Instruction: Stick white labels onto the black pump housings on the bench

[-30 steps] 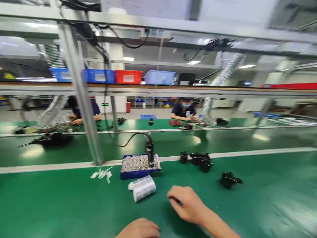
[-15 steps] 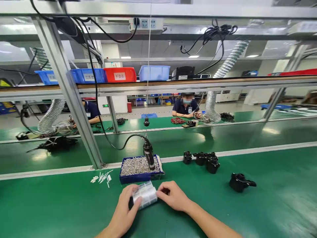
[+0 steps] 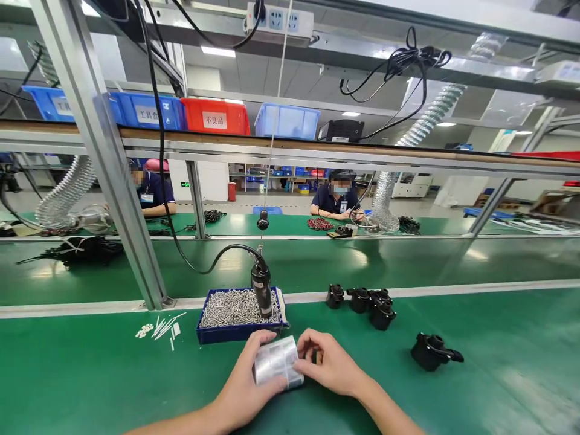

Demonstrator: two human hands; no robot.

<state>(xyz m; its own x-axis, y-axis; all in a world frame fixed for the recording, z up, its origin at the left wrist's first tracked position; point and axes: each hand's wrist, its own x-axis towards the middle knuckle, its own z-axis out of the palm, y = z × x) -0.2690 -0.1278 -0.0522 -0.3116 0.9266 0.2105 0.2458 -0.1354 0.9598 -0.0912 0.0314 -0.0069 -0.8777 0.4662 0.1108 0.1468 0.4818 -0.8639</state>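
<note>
STEP: left hand, right hand gripping clear plastic roll by blue screw tray | NEXT: probably unwrap roll

On the bench, a plastic pack is being held between the left hand and the right hand; a screw tray is placed at eleven o'clock, a screwdriver stood in it, fittings at two, another fitting at three, small strips at nine.
</note>
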